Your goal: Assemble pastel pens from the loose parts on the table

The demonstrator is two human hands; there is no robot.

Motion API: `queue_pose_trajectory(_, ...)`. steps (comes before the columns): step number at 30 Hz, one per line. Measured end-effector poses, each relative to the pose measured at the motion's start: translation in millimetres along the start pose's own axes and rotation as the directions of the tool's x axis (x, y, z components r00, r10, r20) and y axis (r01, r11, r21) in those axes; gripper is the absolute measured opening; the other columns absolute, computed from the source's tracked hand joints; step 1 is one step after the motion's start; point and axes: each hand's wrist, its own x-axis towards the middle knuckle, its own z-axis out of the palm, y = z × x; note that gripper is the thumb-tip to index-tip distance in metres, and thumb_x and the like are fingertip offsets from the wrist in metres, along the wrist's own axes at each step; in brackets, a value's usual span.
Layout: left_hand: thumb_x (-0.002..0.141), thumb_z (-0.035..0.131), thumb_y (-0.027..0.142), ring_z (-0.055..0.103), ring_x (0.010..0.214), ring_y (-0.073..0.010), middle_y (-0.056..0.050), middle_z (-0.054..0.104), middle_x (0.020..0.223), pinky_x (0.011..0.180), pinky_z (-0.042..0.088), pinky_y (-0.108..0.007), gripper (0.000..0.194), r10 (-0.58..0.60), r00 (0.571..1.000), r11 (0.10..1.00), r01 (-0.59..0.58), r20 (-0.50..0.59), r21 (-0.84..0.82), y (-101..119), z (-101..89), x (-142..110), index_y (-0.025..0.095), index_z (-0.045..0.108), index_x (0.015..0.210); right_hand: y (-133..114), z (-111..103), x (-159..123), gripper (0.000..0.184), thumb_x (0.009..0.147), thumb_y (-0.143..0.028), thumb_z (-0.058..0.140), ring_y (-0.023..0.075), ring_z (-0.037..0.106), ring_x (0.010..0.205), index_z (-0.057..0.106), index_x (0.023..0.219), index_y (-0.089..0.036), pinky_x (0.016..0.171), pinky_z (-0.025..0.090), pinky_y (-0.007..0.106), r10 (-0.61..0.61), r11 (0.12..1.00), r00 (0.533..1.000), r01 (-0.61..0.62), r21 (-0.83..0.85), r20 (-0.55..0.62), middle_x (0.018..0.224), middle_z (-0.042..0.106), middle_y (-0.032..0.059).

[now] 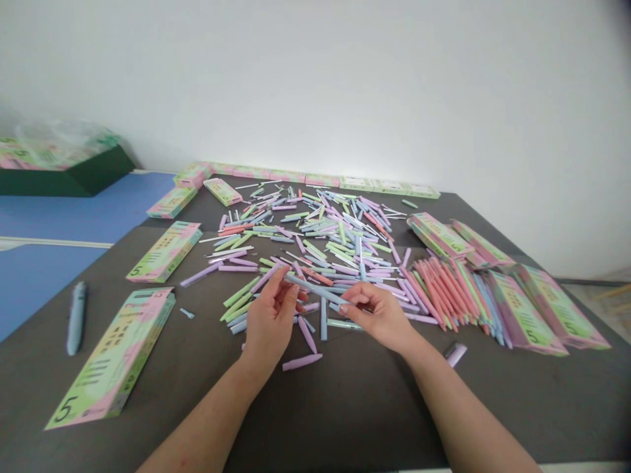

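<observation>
Between my two hands a blue pen (315, 288) is held above the table, slanting slightly down to the right. The fingertips of my left hand (273, 315) pinch its left end. My right hand (378, 312) grips the other end between thumb and fingers. Below and behind them spreads a loose heap of pen parts (325, 246) in purple, green, blue and coral, with thin white refills among them. Two purple barrels (302, 362) lie close below my hands. To the right of my right hand, assembled-looking coral pens (446, 292) lie in a row.
Printed pen boxes (111, 358) line the left side, and more boxes (530, 312) lie at the right. A row of boxes (315, 179) runs along the wall. A single thick blue pen (76, 318) lies far left. A dark green tray (69, 177) stands on a blue surface.
</observation>
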Motion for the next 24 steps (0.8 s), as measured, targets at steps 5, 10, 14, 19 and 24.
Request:
queue_pose_trajectory(5,0.087,0.057,0.025,0.068,0.071,-0.0135,-0.006,0.069,0.093,0.057,0.056,-0.022,0.033,0.072,0.997,0.995,-0.074,-0.032,-0.062,0,1.8,-2,0.015,0.048,0.117,0,0,-1,0.017,0.078,-0.033,0.067,0.013,0.057,0.058,0.06,0.081,-0.017,0.055,0.041,0.025,0.012,1.0,0.998,-0.012,-0.004,0.06,0.066,0.066,0.0007)
queue_pose_trajectory(10,0.087,0.057,0.025,0.069,0.072,-0.0143,-0.005,0.069,0.091,0.06,0.058,-0.023,0.032,0.195,0.98,0.978,-0.191,-0.048,0.079,-7,-1.6,-6,0.017,0.053,0.117,1,1,-2,0.018,0.081,-0.035,0.064,0.0143,0.06,0.061,0.058,0.083,-0.018,0.057,0.043,0.026,-0.004,1.0,0.997,0.002,0.015,0.073,0.068,0.067,0.0011)
queue_pose_trajectory(14,0.086,0.058,0.02,0.068,0.071,-0.0137,-0.004,0.07,0.092,0.063,0.058,-0.024,0.032,0.298,0.954,0.952,-0.294,-0.032,0.084,-7,-2.4,-11,0.019,0.056,0.118,4,2,-1,0.013,0.083,-0.03,0.062,0.0145,0.061,0.065,0.057,0.086,-0.019,0.059,0.044,0.026,-0.039,0.995,0.995,0.047,-0.084,0.096,0.071,0.067,0.0005)
queue_pose_trajectory(19,0.087,0.058,0.015,0.066,0.07,-0.0118,-0.006,0.069,0.104,0.055,0.056,-0.021,0.027,0.321,0.947,0.938,-0.316,0.012,-0.139,3,-1.3,-17,0.02,0.058,0.113,6,2,0,0.01,0.085,-0.024,0.058,0.0166,0.063,0.077,0.057,0.094,-0.02,0.069,0.047,0.028,-0.133,0.969,0.986,0.15,-0.195,0.097,0.083,0.068,0.0024)
queue_pose_trajectory(24,0.079,0.067,0.011,0.066,0.076,-0.0139,-0.007,0.069,0.099,0.063,0.057,-0.022,0.026,0.398,0.912,0.917,-0.392,0.1,-0.08,20,-4.9,-24,0.02,0.068,0.104,3,3,-4,0.014,0.088,-0.025,0.055,0.0189,0.062,0.089,0.06,0.101,-0.023,0.079,0.047,0.03,-0.232,0.924,0.96,0.267,-0.273,0.156,0.097,0.067,0.0044)
